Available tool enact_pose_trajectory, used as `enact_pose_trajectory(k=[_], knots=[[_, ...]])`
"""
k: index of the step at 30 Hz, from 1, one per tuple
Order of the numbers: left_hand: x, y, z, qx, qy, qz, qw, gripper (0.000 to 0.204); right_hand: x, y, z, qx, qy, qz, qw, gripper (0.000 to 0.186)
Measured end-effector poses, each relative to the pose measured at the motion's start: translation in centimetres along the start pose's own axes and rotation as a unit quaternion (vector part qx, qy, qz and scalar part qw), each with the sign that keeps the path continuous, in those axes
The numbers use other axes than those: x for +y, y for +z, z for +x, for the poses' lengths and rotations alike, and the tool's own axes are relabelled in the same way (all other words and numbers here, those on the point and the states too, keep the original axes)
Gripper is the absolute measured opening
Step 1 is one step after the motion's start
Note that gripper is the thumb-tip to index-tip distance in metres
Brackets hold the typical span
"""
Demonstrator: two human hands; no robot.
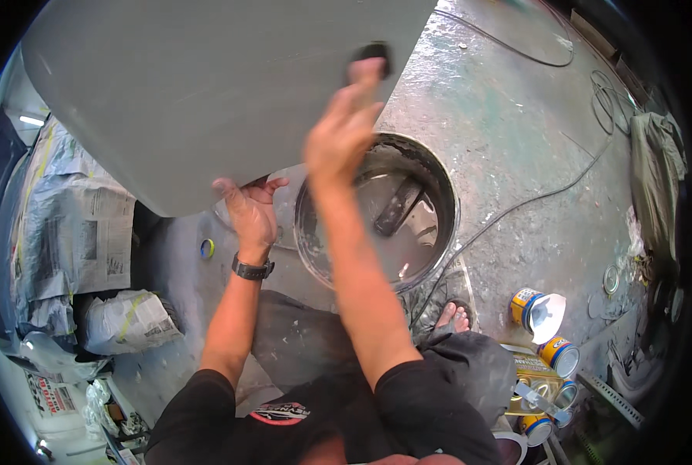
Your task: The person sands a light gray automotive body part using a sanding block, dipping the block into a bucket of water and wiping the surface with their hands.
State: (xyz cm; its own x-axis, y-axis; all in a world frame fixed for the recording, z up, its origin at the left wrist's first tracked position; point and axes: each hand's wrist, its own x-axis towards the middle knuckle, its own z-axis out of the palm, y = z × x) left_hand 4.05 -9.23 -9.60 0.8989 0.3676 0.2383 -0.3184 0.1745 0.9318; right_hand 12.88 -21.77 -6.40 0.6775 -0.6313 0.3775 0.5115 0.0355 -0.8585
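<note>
A large grey panel [191, 93] spans the upper left of the head view. My left hand [249, 213] grips its lower edge, thumb on the near side and fingers curled. My right hand [342, 132], blurred, is on a black pad [384, 60] pressed to the panel near its right edge. Below the right hand and forearm stands a round metal bucket [448, 201] with greyish liquid and a dark oblong object [398, 208] inside.
Paper-covered items [86, 229] line the left. A cable [516, 199] crosses the grey floor [501, 124] to coils at upper right. Several cans [559, 356] sit at lower right. Draped cloth [652, 170] is at far right. A small lid [207, 248] lies beside my left forearm.
</note>
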Motion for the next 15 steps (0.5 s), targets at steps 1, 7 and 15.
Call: enact_pose_trajectory(k=[1, 7, 15], knots=[[-0.1, 0.5, 0.1, -0.02, 0.004, 0.008, 1.0, 0.081, 1.9, -1.7, 3.3, -0.015, 0.09, 0.027, 0.996, 0.046], [-0.2, -1.3, 0.4, 0.007, 0.024, 0.036, 0.999, 0.08, 1.8, -1.1, -2.9, 0.027, 0.099, 0.042, 0.994, 0.047], [0.1, 1.1, 0.4, -0.011, 0.026, 0.03, 0.999, 0.079, 3.6, -1.1, 5.5, 0.057, 0.086, 0.037, 0.994, 0.047]])
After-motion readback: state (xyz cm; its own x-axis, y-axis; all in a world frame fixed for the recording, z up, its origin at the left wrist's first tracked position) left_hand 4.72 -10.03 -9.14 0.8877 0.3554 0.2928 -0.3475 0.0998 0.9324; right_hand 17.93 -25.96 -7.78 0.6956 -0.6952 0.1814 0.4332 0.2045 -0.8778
